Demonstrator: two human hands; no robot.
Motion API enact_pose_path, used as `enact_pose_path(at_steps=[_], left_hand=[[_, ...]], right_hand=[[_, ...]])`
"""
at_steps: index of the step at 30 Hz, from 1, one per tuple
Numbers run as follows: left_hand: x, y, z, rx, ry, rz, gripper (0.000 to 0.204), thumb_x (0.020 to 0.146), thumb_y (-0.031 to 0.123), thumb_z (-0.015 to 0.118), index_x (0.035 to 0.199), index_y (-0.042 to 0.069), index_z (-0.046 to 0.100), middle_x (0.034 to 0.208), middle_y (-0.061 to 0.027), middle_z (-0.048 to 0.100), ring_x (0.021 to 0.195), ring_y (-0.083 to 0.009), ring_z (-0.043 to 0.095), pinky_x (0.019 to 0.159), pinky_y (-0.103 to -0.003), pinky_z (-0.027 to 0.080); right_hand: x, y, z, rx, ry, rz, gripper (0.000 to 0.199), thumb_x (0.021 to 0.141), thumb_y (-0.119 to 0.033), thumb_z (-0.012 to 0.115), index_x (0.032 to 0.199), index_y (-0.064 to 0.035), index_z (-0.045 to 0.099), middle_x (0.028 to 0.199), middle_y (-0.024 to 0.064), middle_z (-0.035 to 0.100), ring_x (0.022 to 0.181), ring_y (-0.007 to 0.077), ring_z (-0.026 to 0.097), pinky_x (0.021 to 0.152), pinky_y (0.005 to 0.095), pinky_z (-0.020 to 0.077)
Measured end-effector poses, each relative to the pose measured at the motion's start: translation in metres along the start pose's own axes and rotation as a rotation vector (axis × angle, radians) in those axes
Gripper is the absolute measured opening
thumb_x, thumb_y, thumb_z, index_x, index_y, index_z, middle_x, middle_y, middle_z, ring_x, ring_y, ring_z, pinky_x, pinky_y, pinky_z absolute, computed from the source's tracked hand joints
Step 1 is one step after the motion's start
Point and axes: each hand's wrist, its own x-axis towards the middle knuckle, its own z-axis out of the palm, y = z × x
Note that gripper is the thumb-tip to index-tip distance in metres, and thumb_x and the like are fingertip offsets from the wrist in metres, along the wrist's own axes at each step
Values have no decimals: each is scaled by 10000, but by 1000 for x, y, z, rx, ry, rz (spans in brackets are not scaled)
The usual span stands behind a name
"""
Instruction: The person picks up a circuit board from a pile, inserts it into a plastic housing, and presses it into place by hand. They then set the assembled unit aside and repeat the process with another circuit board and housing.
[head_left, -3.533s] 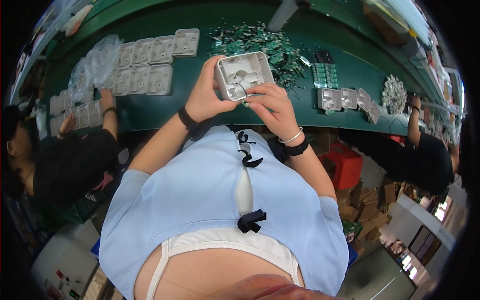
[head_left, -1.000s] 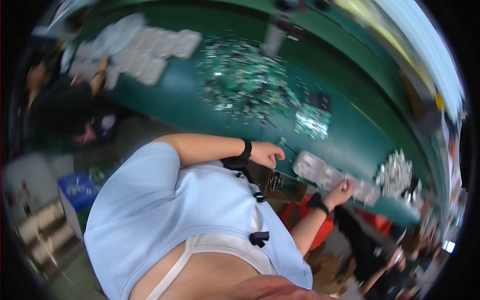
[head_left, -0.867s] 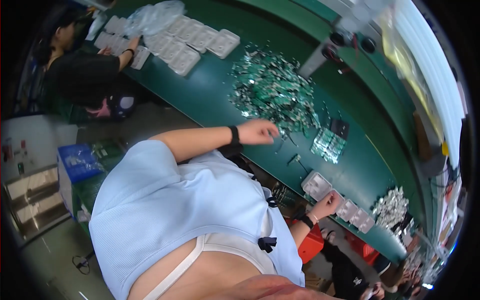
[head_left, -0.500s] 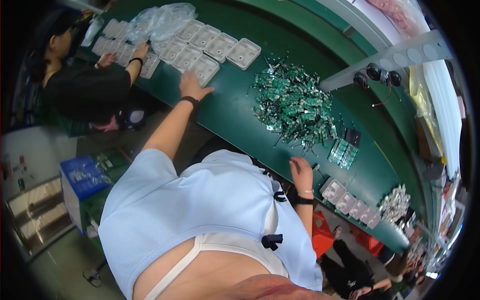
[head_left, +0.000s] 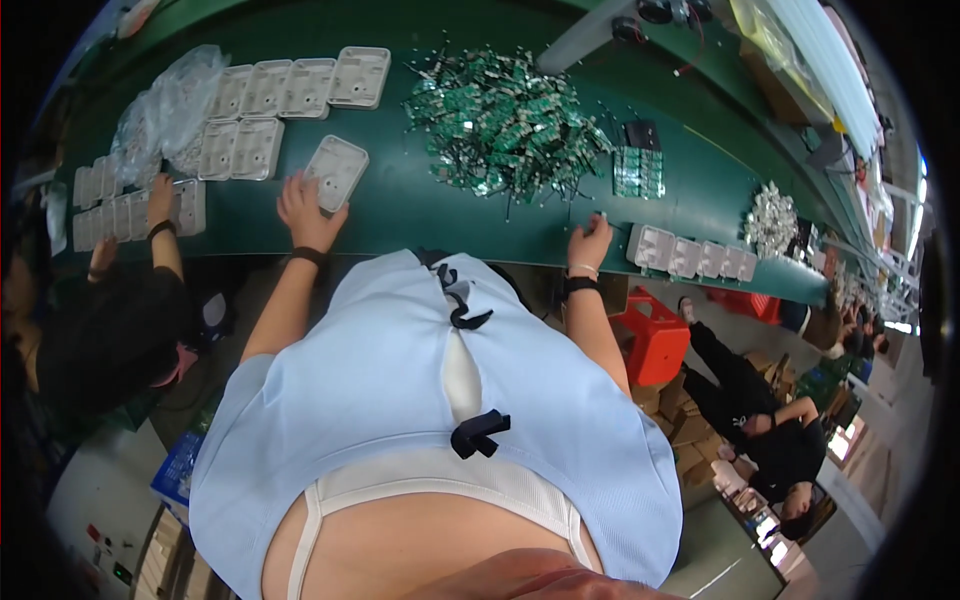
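Note:
My left hand reaches out over the green table and grips the near end of a white moulded plastic tray that lies tilted on the table. My right hand rests at the table's near edge, fingers pointing away and close together; whether it holds anything is too small to tell. It sits just left of a row of white trays. Between my hands, farther back, lies a big heap of small green circuit boards.
More white trays lie in rows at the back left, beside a clear plastic bag. A co-worker's hand works on trays at the left. A neat block of green boards, silver parts, and a red crate are to the right.
My left hand has come back from the far tray rows with one white tray under it. My right hand stays at the table edge. The view has swung more level.

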Motion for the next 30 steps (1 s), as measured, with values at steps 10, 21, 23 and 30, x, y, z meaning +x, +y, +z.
enact_pose_path(at_steps=[10,21,23,30], left_hand=[[-20,21,3,-444,-232,51,721,665,230,837,1297,84,522,1477,-208,350,1324,-419,422,1097,-477,380],[-39,38,2,-470,-215,100,701,632,181,839,1266,68,562,1452,-223,369,1312,-422,433,1088,-441,409],[-39,40,2,-461,-216,108,701,632,179,838,1268,72,562,1453,-222,369,1314,-420,433,1089,-442,408],[-33,47,-12,-569,-185,27,717,628,183,842,1282,96,561,1442,-219,378,1316,-406,432,1090,-451,405]], right_hand=[[69,92,-14,-366,-249,-67,246,826,19,598,1071,1,589,1145,218,587,1015,424,610,882,484,515],[76,138,-16,939,-86,221,112,975,-95,588,1036,-34,516,925,147,720,740,258,695,641,302,547],[82,135,-22,1028,-49,356,103,1011,-128,548,1042,-43,501,928,153,722,717,196,688,605,261,529],[84,95,-39,1351,-121,443,115,1021,-116,541,1106,-44,512,1059,153,703,848,187,691,716,266,556]])
